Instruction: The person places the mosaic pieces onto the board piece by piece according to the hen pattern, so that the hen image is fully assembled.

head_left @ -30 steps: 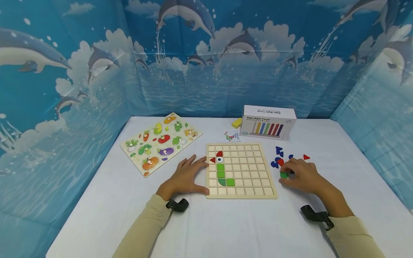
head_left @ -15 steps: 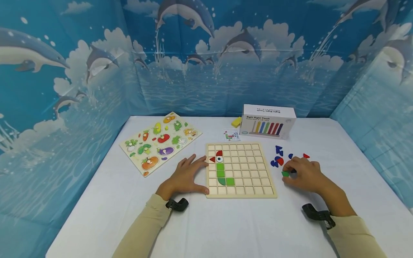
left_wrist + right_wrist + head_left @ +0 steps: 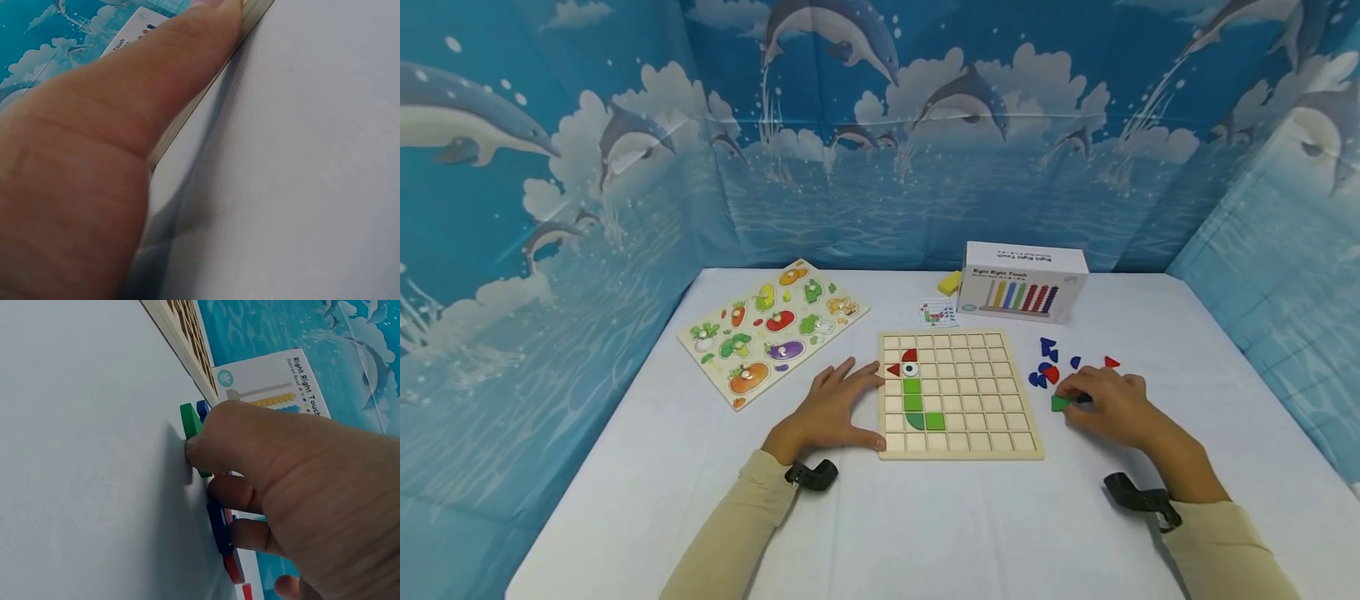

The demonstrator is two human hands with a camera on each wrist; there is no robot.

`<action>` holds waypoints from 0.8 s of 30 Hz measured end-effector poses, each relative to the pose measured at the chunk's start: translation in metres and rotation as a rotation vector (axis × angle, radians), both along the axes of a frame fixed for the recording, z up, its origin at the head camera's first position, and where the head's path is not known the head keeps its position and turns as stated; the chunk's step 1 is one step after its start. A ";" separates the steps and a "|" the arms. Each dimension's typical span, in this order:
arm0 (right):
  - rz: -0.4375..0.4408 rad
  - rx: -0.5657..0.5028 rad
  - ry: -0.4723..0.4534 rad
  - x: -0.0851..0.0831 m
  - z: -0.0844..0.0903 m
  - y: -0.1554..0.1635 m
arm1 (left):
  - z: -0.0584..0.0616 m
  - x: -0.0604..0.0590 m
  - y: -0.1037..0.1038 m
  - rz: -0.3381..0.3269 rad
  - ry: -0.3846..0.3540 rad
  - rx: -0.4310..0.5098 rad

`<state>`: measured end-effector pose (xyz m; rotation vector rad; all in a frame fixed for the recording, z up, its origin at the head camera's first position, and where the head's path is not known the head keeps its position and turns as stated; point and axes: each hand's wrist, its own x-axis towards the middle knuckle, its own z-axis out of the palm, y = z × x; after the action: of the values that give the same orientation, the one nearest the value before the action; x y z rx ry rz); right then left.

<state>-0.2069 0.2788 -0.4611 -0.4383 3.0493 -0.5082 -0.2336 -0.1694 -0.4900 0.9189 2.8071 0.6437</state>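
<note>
A wooden grid board (image 3: 966, 454) lies on the table, with red, green and eye-marked pieces (image 3: 913, 402) set in its left columns. My left hand (image 3: 831, 417) rests at the board's left edge, thumb and fingertips spread along the rim. Right of the board, my right hand (image 3: 1108, 406) pinches a green piece (image 3: 1060, 403) low over the cloth. In the right wrist view the thumb lies against this green piece (image 3: 190, 423), and the index fingertip is hidden. Beneath the other fingers is a dark blue piece (image 3: 219, 526). Several blue pieces (image 3: 1048, 348) and a red piece (image 3: 1052, 375) lie just beyond.
A vegetable puzzle board (image 3: 775, 329) lies at the back left. Behind the grid board are a small picture card (image 3: 937, 313), a yellow block (image 3: 951, 283) and a white box (image 3: 1022, 283). Another red piece (image 3: 1111, 362) lies beyond the right hand.
My right hand has shifted slightly right, and the green piece in its fingers has turned, showing more of its face. My left hand stays at the board's edge.
</note>
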 end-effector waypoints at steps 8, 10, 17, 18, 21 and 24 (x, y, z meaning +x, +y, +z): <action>0.018 0.045 0.033 -0.003 -0.004 -0.005 | 0.000 0.001 -0.001 0.001 0.006 0.003; 0.023 0.042 0.038 -0.003 -0.005 -0.005 | -0.001 0.001 -0.001 -0.001 0.010 0.002; 0.031 -0.001 0.008 0.000 -0.002 -0.010 | -0.001 0.000 -0.001 0.003 0.004 -0.002; 0.035 -0.002 0.004 0.000 -0.001 -0.011 | -0.001 0.000 -0.001 0.004 0.002 -0.004; 0.051 -0.005 0.003 0.001 0.001 -0.012 | 0.000 0.000 0.000 0.007 -0.002 -0.008; 0.065 -0.006 0.013 0.002 0.001 -0.013 | 0.000 0.000 0.000 0.005 -0.001 -0.010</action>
<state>-0.2047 0.2657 -0.4601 -0.5417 3.0349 -0.5131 -0.2336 -0.1690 -0.4897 0.9095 2.8100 0.6305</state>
